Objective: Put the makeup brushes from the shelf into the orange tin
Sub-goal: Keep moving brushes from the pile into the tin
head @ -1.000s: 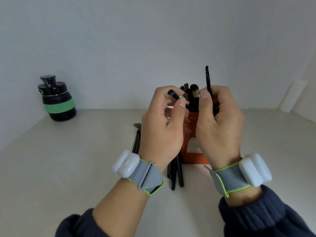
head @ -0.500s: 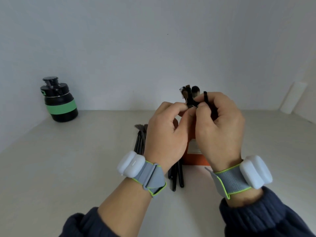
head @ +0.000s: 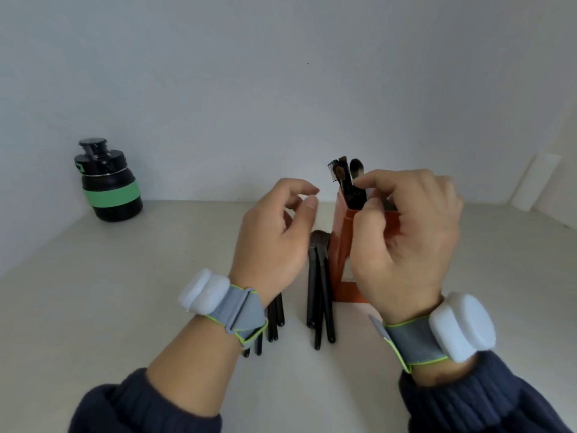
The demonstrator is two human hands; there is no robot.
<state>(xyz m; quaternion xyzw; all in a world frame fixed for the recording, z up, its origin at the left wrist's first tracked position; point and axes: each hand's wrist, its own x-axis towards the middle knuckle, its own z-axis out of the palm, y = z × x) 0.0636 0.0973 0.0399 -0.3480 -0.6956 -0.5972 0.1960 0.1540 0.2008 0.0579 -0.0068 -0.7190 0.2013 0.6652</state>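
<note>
The orange tin (head: 341, 245) stands upright on the shelf, mid-frame, with several makeup brushes (head: 345, 173) sticking out of its top. My right hand (head: 406, 242) hovers over the tin's rim, thumb and forefinger pinching a black brush handle (head: 354, 196) that stands inside the tin. My left hand (head: 274, 232) is just left of the tin, fingers loosely curled and holding nothing. Several black brushes (head: 318, 292) lie on the shelf against the tin's left side. More brushes (head: 274, 320) are partly hidden under my left wrist.
A black bottle with a green band (head: 107, 182) stands at the back left corner. A white upright object (head: 535, 182) leans in the back right corner. The back wall is close behind the tin.
Both hands lowered the brushes they held into the tin. My left hand has let go and drawn away to the left. My right hand stays at the tin's rim.
</note>
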